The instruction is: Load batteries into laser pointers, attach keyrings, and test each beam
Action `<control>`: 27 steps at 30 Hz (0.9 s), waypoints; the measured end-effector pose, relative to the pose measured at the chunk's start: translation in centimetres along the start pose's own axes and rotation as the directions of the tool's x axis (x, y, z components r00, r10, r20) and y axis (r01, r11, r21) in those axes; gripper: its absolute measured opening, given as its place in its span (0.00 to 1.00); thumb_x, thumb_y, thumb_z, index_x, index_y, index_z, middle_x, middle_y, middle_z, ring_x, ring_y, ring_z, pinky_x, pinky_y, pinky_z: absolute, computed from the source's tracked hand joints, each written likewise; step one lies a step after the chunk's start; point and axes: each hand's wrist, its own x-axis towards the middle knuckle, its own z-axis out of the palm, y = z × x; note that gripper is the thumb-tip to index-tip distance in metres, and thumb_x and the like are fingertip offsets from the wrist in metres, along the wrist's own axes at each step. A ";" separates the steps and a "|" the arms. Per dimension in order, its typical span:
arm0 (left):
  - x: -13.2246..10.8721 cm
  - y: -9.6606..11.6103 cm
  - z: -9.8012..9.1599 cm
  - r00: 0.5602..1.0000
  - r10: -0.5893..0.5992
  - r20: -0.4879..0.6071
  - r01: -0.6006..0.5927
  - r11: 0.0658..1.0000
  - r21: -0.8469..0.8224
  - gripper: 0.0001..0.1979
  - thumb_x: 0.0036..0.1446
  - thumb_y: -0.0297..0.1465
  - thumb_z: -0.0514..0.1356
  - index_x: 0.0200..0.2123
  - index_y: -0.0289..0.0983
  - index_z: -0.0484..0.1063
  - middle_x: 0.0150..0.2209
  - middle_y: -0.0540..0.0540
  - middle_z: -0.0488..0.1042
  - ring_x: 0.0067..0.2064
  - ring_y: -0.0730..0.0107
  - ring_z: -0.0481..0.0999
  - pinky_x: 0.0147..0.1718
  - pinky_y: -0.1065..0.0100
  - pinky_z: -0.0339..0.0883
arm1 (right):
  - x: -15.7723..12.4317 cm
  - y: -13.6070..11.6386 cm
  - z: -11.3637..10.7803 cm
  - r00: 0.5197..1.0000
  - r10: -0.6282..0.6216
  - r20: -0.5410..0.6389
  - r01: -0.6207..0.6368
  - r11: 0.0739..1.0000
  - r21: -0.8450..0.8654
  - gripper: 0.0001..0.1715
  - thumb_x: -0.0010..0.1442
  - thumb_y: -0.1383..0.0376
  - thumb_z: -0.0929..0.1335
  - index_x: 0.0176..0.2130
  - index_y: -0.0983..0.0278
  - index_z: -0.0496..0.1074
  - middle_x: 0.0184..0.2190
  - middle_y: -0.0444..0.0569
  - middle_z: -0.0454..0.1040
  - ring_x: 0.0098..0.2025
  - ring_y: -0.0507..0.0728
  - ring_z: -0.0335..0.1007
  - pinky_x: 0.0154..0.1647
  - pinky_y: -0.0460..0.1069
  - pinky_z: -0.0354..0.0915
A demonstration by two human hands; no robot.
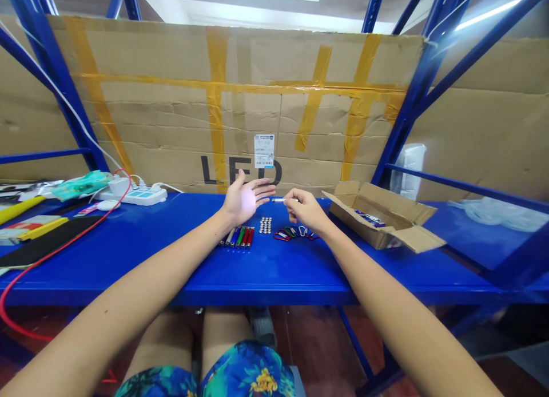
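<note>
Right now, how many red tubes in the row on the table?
2: one red tube at the row's right end, the other red tube beside it, next to the green tube. The left forearm may hide some at the left end.

Head view, single. Taken from the wearer's head, above the lap; directed forward and down across the blue tabletop (266, 277). Framed wide: floral shorts (249, 368) were included at the near edge, left hand (243, 201) and right hand (303, 208) at middle depth, cardboard panel (171, 122) squarely faced at the far side.
</note>
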 end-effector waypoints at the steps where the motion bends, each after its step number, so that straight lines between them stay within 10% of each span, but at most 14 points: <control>1: 0.0 0.0 0.0 1.000 0.001 0.003 -0.001 1.000 0.000 0.42 0.59 0.60 0.42 0.55 0.31 0.69 0.50 0.32 0.75 0.59 0.46 0.68 0.54 0.52 0.65 | 0.0 0.0 0.0 1.000 -0.001 0.005 0.001 1.000 -0.009 0.05 0.52 0.65 0.66 0.28 0.62 0.63 0.14 0.36 0.59 0.13 0.47 0.56 0.13 0.44 0.56; 27: -0.2 -0.1 0.1 1.000 0.006 0.017 -0.007 0.999 0.033 0.37 0.58 0.59 0.46 0.47 0.32 0.74 0.49 0.32 0.76 0.58 0.45 0.69 0.54 0.50 0.64 | -0.3 -0.5 0.0 0.996 -0.087 -0.008 0.085 0.987 -0.137 0.03 0.52 0.65 0.64 0.27 0.62 0.65 0.13 0.36 0.59 0.14 0.48 0.55 0.16 0.44 0.54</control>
